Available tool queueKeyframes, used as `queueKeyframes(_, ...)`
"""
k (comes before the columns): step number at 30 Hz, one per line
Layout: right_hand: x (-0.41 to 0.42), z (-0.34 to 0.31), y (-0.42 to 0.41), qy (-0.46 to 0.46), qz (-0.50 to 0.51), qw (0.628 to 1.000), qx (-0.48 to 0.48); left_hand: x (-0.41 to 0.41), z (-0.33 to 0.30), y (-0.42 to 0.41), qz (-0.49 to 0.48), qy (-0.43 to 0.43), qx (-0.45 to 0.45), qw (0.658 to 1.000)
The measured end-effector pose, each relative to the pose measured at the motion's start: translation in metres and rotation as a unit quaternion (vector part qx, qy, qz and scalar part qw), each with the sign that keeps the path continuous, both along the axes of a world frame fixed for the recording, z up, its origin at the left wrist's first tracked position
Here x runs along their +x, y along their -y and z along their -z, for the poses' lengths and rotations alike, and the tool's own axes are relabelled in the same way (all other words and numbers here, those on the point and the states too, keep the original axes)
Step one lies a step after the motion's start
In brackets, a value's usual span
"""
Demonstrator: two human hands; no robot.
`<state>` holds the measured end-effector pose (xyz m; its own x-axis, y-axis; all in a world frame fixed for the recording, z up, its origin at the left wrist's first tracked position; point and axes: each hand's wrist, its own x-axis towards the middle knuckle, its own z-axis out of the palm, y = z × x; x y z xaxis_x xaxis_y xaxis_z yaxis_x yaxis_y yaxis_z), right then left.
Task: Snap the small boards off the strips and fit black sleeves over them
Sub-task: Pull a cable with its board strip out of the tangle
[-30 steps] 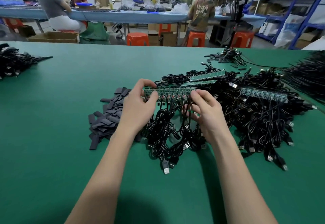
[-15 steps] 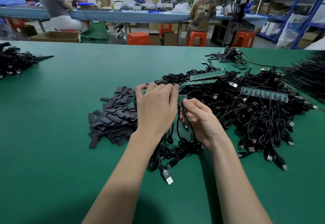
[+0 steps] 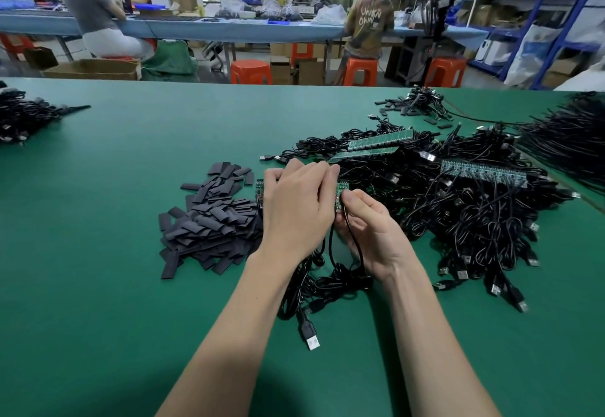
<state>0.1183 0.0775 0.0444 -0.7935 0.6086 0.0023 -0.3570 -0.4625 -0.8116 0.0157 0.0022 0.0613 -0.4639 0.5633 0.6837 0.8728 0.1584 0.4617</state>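
I see my left hand (image 3: 296, 207) gripping the strip (image 3: 259, 191), its long axis left–right. My right hand (image 3: 370, 230) pinches the end board (image 3: 340, 195) — upright on the worktop (image 3: 98, 253).

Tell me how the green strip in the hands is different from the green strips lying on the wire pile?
The strip in the hands is gripped by the left hand and pinched at its end by the right hand, mostly hidden; the two strips on the wire pile lie untouched and fully visible. The held strip sits close to the black sleeves; the others lie farther back. All are green boards with black wires attached.
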Motion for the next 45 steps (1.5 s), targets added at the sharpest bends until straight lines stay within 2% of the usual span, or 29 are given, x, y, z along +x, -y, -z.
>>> queueKeyframes(4, -0.001, 0.0, -0.001, 0.005, 0.005, 1.0, 0.0, -0.007, -0.004, 0.004, 0.067, 0.064, -0.035, 0.995)
queueKeyframes(7, 0.002, -0.003, -0.006, 0.042, 0.022, 0.995, 0.083, -0.017, -0.011, 0.012, 0.094, 0.053, -0.093, 0.99)
queueKeyframes(11, 0.005, -0.007, -0.011, 0.094, 0.083, 0.975, 0.186, -0.019, -0.021, 0.017, 0.075, 0.023, -0.174, 0.982)
queueKeyframes(15, 0.008, -0.011, -0.015, 0.106, 0.102, 0.953, 0.264, -0.02, -0.029, 0.022, 0.061, 0.052, -0.185, 0.979)
queueKeyframes(20, 0.012, -0.009, -0.018, 0.085, 0.066, 0.97, 0.218, -0.034, -0.039, 0.029, 0.158, 0.146, -0.188, 0.958)
queueKeyframes(24, 0.013, -0.007, -0.017, 0.086, 0.056, 0.971, 0.216, -0.048, -0.054, 0.024, 0.217, 0.194, -0.272, 0.917)
queueKeyframes(31, 0.016, -0.012, -0.017, 0.077, 0.047, 0.967, 0.237, -0.063, -0.074, 0.005, 0.301, 0.153, -0.359, 0.87)
queueKeyframes(38, 0.019, -0.011, -0.016, 0.05, 0.003, 0.981, 0.189, -0.07, -0.065, -0.003, 0.414, 0.188, -0.351, 0.818)
queueKeyframes(45, 0.018, -0.004, -0.013, 0.018, -0.049, 0.988, 0.147, -0.071, -0.058, -0.005, 0.449, 0.196, -0.358, 0.795)
